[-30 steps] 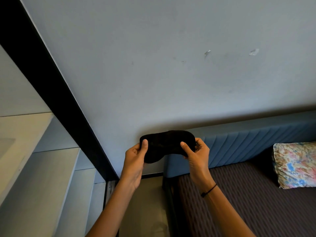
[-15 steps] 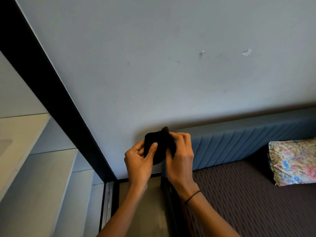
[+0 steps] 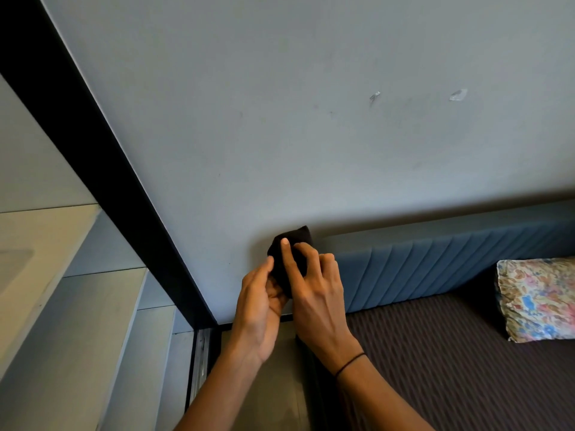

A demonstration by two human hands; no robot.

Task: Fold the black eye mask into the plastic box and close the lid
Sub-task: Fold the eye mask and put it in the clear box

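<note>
We hold the black eye mask (image 3: 292, 244) bunched into a small folded wad in the air, in front of the grey wall (image 3: 311, 119) and just left of the blue headboard (image 3: 435, 262). Our left hand (image 3: 258, 309) grips it from the left, thumb against its side. Our right hand (image 3: 317, 290) clasps it from the right, its fingers (image 3: 287, 256) pressed across the front. A floral pillow (image 3: 538, 300) lies below the headboard's right end.
</note>
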